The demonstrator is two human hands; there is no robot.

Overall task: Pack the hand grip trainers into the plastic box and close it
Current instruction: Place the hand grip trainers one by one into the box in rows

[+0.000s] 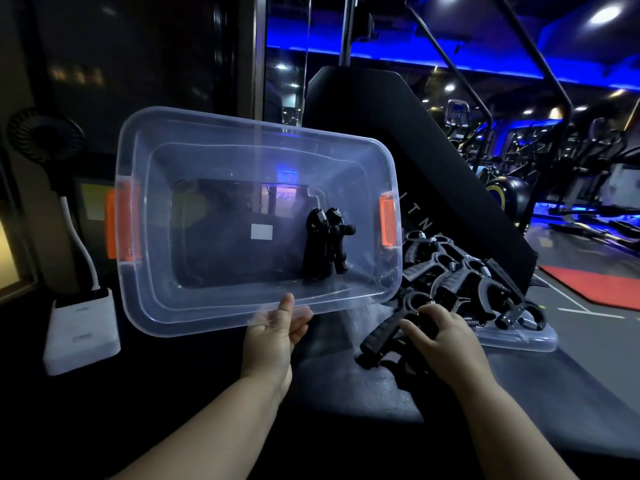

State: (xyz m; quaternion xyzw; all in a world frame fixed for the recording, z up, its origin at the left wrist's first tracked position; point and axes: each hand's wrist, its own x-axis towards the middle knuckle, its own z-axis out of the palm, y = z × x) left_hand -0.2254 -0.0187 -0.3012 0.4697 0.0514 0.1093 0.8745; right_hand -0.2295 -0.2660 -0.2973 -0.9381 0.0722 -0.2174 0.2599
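The left hand [273,336] grasps the near rim of the tilted plastic box [145,317], fingers [300,322] blurred behind the plastic; 2 hand grip trainers [325,244] lie inside. The right hand [443,337] grasps another trainer [382,333], partly hiding it, beside the pile [460,282] on the lid [519,337].

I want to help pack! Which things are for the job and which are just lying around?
For the job: box, held by the left hand; two trainers inside it; trainer gripped by the right hand; trainer pile on the lid.
Just lying about: fan, red mat, gym machines.
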